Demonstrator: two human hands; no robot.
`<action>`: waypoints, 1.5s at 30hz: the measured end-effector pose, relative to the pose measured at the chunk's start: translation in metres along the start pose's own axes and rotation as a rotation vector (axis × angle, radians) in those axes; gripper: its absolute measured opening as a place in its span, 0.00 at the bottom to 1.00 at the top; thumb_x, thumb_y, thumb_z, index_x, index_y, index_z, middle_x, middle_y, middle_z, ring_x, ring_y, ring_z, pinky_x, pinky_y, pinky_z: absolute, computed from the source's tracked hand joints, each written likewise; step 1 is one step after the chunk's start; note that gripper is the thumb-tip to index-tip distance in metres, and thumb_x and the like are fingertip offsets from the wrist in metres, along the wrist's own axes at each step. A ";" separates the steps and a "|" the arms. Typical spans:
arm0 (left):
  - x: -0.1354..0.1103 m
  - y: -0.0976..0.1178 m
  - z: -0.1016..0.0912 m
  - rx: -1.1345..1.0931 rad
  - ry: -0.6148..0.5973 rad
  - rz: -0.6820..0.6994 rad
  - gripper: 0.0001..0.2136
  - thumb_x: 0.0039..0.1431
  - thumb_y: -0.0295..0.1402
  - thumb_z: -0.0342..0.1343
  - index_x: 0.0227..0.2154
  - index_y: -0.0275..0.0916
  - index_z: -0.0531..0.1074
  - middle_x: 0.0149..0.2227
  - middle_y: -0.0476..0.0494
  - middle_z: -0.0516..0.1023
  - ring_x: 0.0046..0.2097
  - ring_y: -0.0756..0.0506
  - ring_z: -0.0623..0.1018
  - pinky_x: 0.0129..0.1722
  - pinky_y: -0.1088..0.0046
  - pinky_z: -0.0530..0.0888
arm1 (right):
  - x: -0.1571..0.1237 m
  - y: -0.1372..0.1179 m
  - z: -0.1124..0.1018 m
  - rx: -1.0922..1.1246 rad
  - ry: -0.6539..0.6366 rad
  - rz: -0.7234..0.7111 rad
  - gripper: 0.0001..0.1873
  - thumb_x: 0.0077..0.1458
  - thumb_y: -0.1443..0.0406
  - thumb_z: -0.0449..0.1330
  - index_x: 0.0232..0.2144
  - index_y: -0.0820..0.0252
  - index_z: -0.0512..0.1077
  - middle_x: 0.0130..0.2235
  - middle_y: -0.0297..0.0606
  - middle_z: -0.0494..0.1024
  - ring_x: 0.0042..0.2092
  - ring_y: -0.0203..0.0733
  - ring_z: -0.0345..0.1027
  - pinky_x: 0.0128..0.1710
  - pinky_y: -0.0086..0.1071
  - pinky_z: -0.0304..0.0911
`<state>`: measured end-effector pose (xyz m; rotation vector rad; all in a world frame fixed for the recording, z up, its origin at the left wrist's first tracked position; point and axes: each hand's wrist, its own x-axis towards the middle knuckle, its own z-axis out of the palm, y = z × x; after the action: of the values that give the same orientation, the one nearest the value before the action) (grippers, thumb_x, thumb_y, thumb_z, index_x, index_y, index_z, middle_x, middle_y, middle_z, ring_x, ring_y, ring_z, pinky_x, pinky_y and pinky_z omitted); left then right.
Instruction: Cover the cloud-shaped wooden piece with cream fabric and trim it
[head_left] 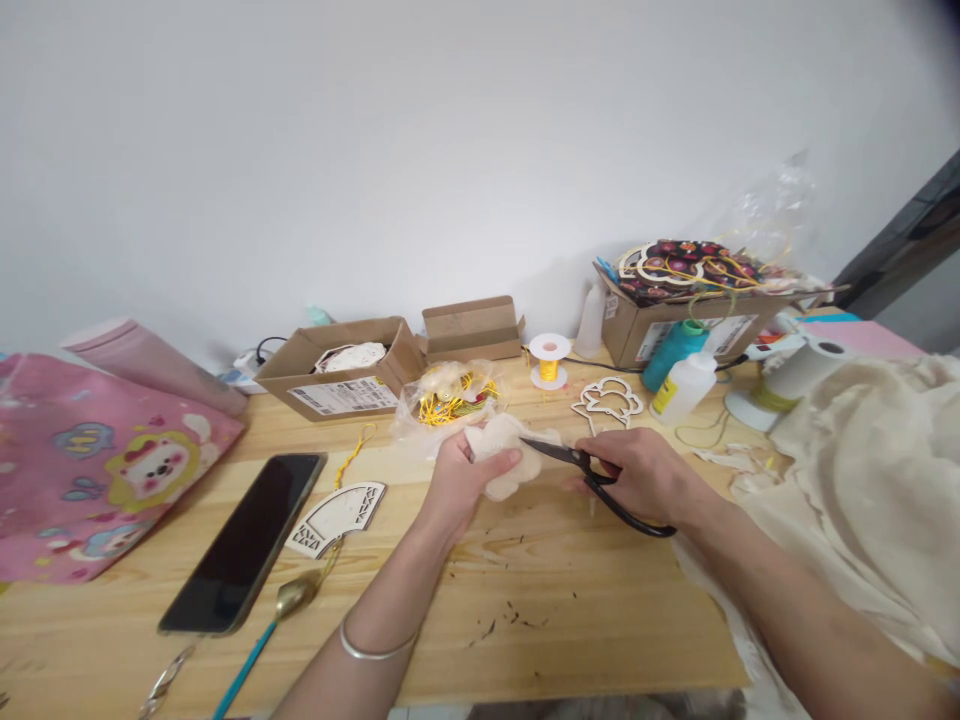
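Note:
My left hand (pixel 466 478) pinches a small cream piece of fabric (pixel 510 450) with a scalloped outline, thumb on top. In my right hand (pixel 641 478) are black-handled scissors (pixel 559 452), their blades pointing left and lying against the fabric's right part. Whether the blades are cutting at this moment I cannot tell. Just behind the scissors lies a pale cut-out frame (pixel 609 402) in a flower or cloud shape. A clear plastic bag (pixel 454 400) with yellow cords sits behind my left hand.
At left lie a phone (pixel 244 540), a fan-shaped wooden piece (pixel 337 518) and a pink bag (pixel 112 470). Cardboard boxes (pixel 341 392) stand along the wall, with a yellow thread spool (pixel 550 362) between them. Bottles (pixel 684 388) and a heap of cream cloth (pixel 877 500) are at right.

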<state>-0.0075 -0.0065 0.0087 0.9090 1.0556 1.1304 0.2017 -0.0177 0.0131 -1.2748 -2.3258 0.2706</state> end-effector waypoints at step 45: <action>0.000 0.011 -0.004 -0.030 -0.125 -0.128 0.14 0.32 0.25 0.66 0.27 0.33 0.73 0.26 0.48 0.77 0.26 0.52 0.74 0.27 0.78 0.71 | -0.001 0.010 -0.013 0.105 -0.110 -0.006 0.23 0.43 0.50 0.60 0.36 0.61 0.70 0.29 0.37 0.72 0.32 0.39 0.64 0.31 0.28 0.55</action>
<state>-0.0139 -0.0040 0.0180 0.8646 0.9781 0.9691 0.2161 -0.0142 0.0207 -1.2294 -2.3725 0.4653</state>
